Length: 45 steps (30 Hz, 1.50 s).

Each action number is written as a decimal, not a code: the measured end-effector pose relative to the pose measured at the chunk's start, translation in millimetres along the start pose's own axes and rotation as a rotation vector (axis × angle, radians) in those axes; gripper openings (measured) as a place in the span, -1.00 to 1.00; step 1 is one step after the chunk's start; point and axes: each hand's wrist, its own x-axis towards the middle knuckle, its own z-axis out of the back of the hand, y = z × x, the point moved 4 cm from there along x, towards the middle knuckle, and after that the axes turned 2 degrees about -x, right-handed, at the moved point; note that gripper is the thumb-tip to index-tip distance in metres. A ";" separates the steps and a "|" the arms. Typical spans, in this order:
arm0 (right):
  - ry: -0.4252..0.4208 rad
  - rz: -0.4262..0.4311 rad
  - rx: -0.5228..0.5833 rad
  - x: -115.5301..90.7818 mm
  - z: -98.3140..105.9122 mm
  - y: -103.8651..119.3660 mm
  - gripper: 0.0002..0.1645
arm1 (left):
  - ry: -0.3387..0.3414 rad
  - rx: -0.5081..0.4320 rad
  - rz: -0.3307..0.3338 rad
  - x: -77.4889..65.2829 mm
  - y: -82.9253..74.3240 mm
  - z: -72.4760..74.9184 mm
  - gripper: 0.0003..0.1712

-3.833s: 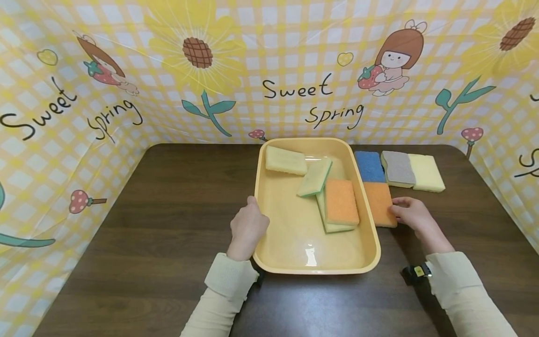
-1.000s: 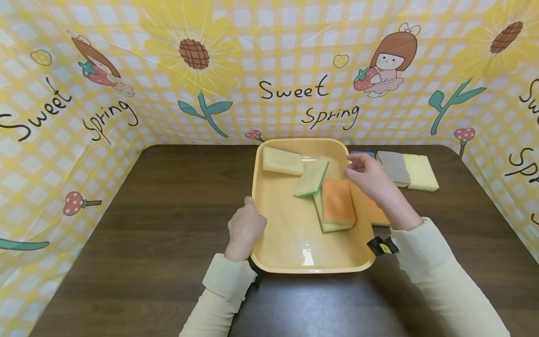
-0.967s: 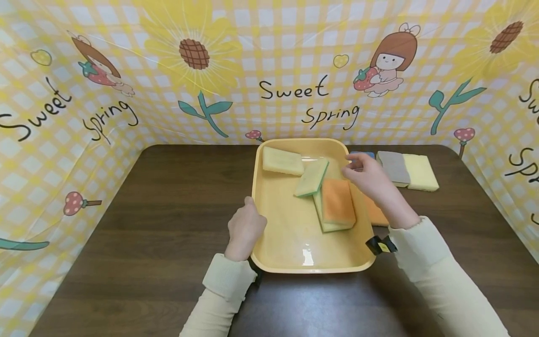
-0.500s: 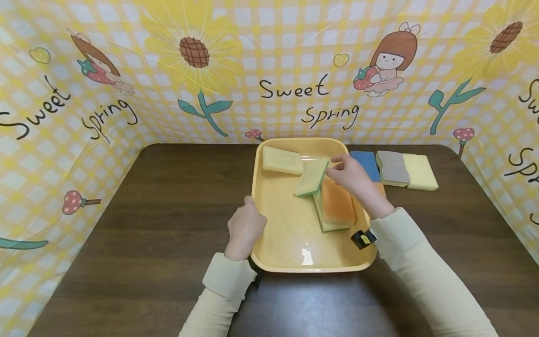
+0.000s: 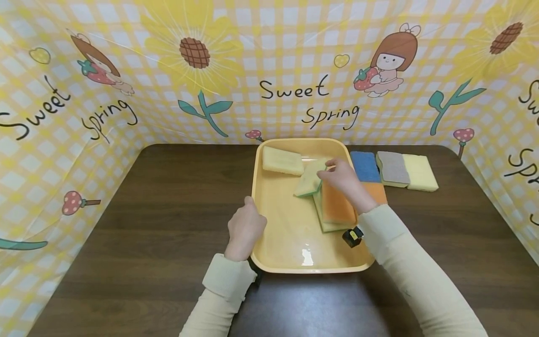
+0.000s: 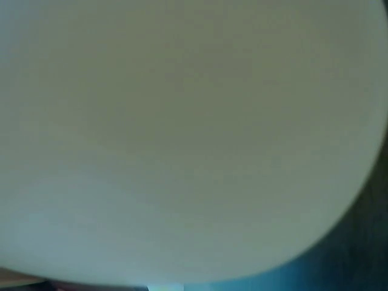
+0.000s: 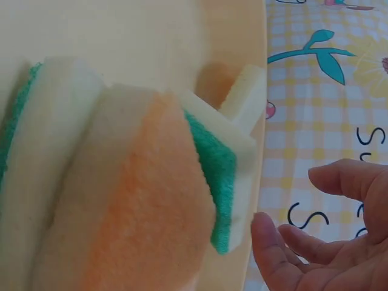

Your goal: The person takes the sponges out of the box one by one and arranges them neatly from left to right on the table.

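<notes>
My left hand (image 5: 246, 229) grips the left rim of a yellow plastic tray (image 5: 286, 270). Over the tray's right half is my right hand (image 5: 343, 180), fingertips overlapping the upper end of a green-backed sponge (image 5: 308, 180). In the right wrist view a gap separates the thumb and fingers, with nothing between them. Below that hand lies an orange-topped sponge (image 5: 338, 208), partly covering another sponge (image 5: 330, 228). A pale yellow sponge (image 5: 282, 160) lies in the tray's far left corner. A blurred pale surface fills most of the left wrist view.
Right of the tray sit a blue sponge (image 5: 364, 166), a grey sponge (image 5: 393, 167), a pale yellow sponge (image 5: 421, 172) and an orange sponge (image 5: 376, 191), partly hidden by my right arm. A patterned cloth (image 5: 286, 61) hangs behind the dark wooden table (image 5: 168, 210).
My right hand has left the orange sponge on the table, passed by the blue one and moved left over the tray. The left hand stays on the rim; the sponges lie as before.
</notes>
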 end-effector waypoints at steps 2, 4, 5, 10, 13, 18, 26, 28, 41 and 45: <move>-0.008 0.001 0.006 2.7 -2.4 -0.8 -0.32 | 0.002 0.002 0.001 0.1 0.0 -0.2 -0.69; -0.021 0.001 0.012 5.0 -4.6 -1.5 -0.32 | 0.004 0.004 0.003 0.2 -0.1 -0.5 -0.69; -0.026 0.000 0.011 6.1 -5.6 -2.0 -0.32 | 0.005 0.005 0.004 0.2 -0.1 -0.6 -0.69; -0.061 -0.006 0.010 10.2 -8.6 -6.6 -0.27 | 0.009 0.007 0.008 0.1 0.0 -1.5 -0.69; -0.068 -0.017 0.024 9.8 -9.3 -10.2 -0.23 | 0.012 0.008 0.011 0.1 0.2 -1.9 -0.69; -0.073 -0.030 0.028 11.2 -11.6 -16.6 -0.20 | 0.013 0.011 0.015 -0.3 0.5 -1.6 -0.68; -0.081 -0.019 0.000 15.4 -16.2 -22.4 -0.15 | 0.014 0.014 0.014 -0.7 -0.2 -1.6 -0.69; -0.081 -0.020 -0.001 15.8 -17.0 -22.0 -0.15 | 0.009 0.012 0.011 -0.9 -0.3 -1.1 -0.70; -0.105 -0.050 0.000 18.4 -18.6 -21.0 -0.03 | -0.010 0.017 0.007 0.1 -0.9 -0.3 -0.74; -0.116 -0.050 0.025 19.5 -18.5 -20.1 0.05 | -0.011 0.014 0.004 0.0 -1.0 0.1 -0.74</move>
